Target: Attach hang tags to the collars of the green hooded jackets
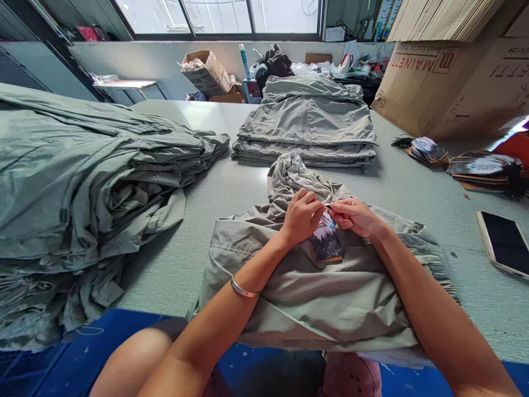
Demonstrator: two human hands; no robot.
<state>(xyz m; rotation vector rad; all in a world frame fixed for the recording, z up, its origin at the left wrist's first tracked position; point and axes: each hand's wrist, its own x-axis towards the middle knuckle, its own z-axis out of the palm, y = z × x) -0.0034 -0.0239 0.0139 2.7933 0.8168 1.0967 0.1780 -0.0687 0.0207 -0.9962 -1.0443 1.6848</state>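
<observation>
Your left grip (303, 216) and right grip (356, 218) are pressed together fingertip to fingertip, pinching the top of a hang tag (326, 245). The tag lies on the grey jacket (330, 300), just below its collar, on the table (231, 193) before you.

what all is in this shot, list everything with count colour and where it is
jacket: 1, grey-green, spread under both hands
hang tag: 1, dark print, on that jacket
folded jackets: 1 stack, grey-green, far centre
loose jackets: 1 heap, grey-green, left
tag piles: 2, dark, far right
phone: 1, dark screen, right edge
cardboard boxes: 2, brown, back
table: 1, pale grey, beneath all
bracelet: 1, silver, left wrist
left hand: 1, bare, pinching tag top
right hand: 1, bare, pinching tag top
</observation>
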